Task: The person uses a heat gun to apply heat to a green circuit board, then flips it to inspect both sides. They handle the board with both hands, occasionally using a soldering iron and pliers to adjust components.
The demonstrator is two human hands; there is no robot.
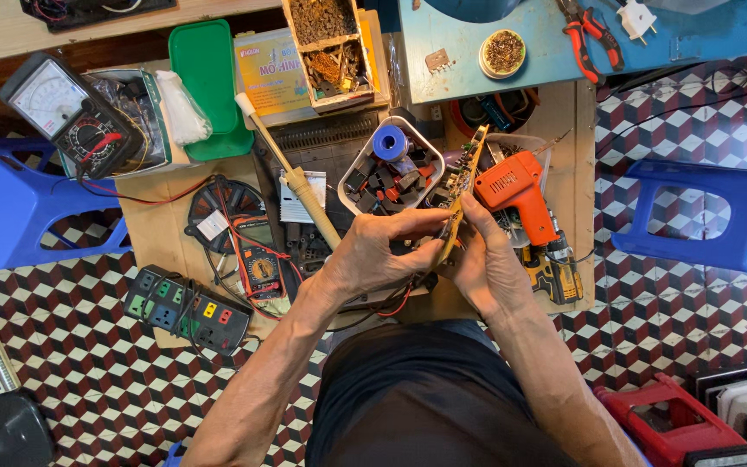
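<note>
Centre of frame, head view: both hands meet over a crowded work board, w/ a narrow circuit board held edge-on between them, long axis running from the palms up toward upper centre. Left hand comes in from lower left, thumb and fingers curled and pinching the lower part of the board's edge; right hand closes on it from the other side, fingers wrapped near the same lower end. Neither hand spread; both pinching the board. Judgement: thin, stiff, light, but fragile — components and solder joints on the faces, so best held by the bare edges as now, not across the populated face; thin wires trail off the lower end, so don't tug. Just right of the board: orange drill, lying on the table. Just left: white tray of small parts w/ a blue spool. Soldering iron w/ pale handle runs diagonally, left of centre. Upper left: analogue multimeter, green tray. Lower left: power strip w/ coloured sockets. Upper right: red pliers on a blue surface. Right edge: blue plastic stool on patterned tile floor.
</note>
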